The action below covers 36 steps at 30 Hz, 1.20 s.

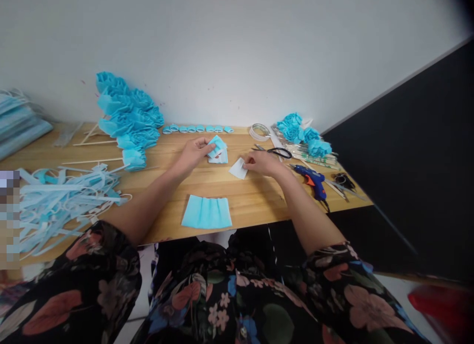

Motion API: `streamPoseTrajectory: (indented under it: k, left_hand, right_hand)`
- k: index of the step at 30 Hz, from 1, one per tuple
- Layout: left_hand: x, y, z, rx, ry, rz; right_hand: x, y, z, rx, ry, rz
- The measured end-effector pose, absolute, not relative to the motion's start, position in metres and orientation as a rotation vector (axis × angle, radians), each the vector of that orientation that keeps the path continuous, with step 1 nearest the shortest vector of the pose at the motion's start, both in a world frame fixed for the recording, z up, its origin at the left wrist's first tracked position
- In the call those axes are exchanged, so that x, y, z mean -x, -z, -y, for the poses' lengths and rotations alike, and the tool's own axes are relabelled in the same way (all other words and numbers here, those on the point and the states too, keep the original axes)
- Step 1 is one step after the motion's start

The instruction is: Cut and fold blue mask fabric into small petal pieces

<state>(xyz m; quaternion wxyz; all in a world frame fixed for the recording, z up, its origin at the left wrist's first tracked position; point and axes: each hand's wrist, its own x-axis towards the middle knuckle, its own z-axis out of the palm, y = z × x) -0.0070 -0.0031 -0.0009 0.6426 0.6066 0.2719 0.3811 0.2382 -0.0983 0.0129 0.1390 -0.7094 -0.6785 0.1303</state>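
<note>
My left hand (193,155) pinching folded blue pieces (217,149) at mid-table, my right hand (262,162) pinching a white scrap (238,169) flat on the wooden table (259,201), pleated blue sheet (206,212) nearer me.

Sky-blue pleated sheet (206,212) on the honey-brown wooden table (259,201), blue folded pieces (217,150), a white scrap (238,169), turquoise flowers (128,117); glue gun (313,178) royal blue with orange trigger, scissors (279,152) black-handled, sleeves (92,275) black with red and pink florals

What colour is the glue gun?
The glue gun is blue with an orange trigger; head view.
</note>
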Motion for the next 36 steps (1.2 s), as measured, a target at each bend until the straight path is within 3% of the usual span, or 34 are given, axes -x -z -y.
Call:
streamPoseTrajectory:
  k: [10, 16, 24, 36]
  left_hand:
    - [0.006, 0.002, 0.003, -1.381, -0.884, -0.664]
    - [0.002, 0.004, 0.004, -1.434, -0.893, -0.665]
    - [0.002, 0.006, 0.001, -1.407, -0.879, -0.572]
    - [0.008, 0.01, -0.007, -1.378, -0.964, -0.795]
  right_hand:
    - [-0.205, -0.05, 0.106, 1.405, -0.926, 1.649]
    - [-0.176, -0.059, 0.086, 1.245, -0.893, 1.608]
    - [-0.172, -0.038, 0.054, 1.478, -0.587, 1.56]
    - [-0.169, -0.033, 0.044, 1.399, -0.673, 1.493]
